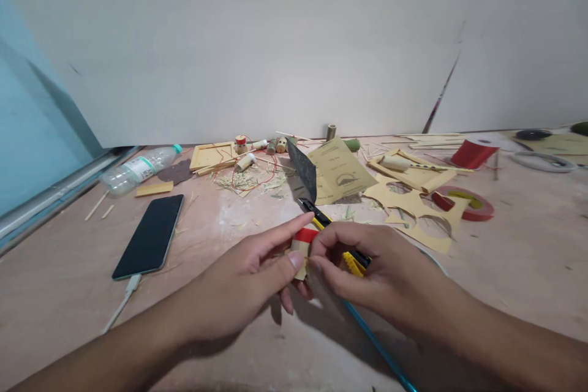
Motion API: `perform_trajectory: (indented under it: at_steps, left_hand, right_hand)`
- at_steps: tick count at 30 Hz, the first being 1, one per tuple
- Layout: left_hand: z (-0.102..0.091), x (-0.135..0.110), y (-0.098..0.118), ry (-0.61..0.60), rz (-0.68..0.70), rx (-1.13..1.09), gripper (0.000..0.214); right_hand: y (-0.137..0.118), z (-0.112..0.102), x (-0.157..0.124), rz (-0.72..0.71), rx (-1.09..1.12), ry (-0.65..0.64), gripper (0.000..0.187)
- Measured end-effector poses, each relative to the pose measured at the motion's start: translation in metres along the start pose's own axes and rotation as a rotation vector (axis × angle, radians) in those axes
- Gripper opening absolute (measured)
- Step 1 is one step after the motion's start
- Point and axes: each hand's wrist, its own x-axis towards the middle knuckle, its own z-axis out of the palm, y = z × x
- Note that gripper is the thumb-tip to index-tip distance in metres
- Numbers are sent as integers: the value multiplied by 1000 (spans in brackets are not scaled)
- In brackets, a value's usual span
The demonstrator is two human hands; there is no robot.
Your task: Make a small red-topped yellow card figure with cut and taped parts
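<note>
My left hand (261,275) is closed round a small pale bamboo piece (301,249) with a red band (305,235) at its upper end. Thumb and forefinger of my right hand (367,257) are pinched together against the piece's right side. Whatever small thing may sit between those fingertips is hidden. A yellow and black utility knife (321,218) shows behind the right fingers, its tip pointing up and left. Whether it touches that hand I cannot tell. Beyond the knife lies a folded sheet of sandpaper (340,174).
A phone (149,236) on a white cable and a plastic bottle (140,170) lie left. Shavings, small bamboo pieces and a wooden frame (212,157) are at the back. Cut-out board (413,196), a red ribbon spool (475,153) and red tape (482,205) lie right. A white wall stands behind.
</note>
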Motion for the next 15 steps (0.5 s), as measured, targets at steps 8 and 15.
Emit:
perform_trajectory:
  at_steps: [8, 15]
  left_hand:
    - [-1, -2, 1, 26, -57, 62, 63]
    - [1, -1, 4, 11, -69, 57, 69]
  right_hand:
    - [-1, 1, 1, 21, -5, -8, 19]
    - [-2, 1, 0, 26, -22, -12, 19]
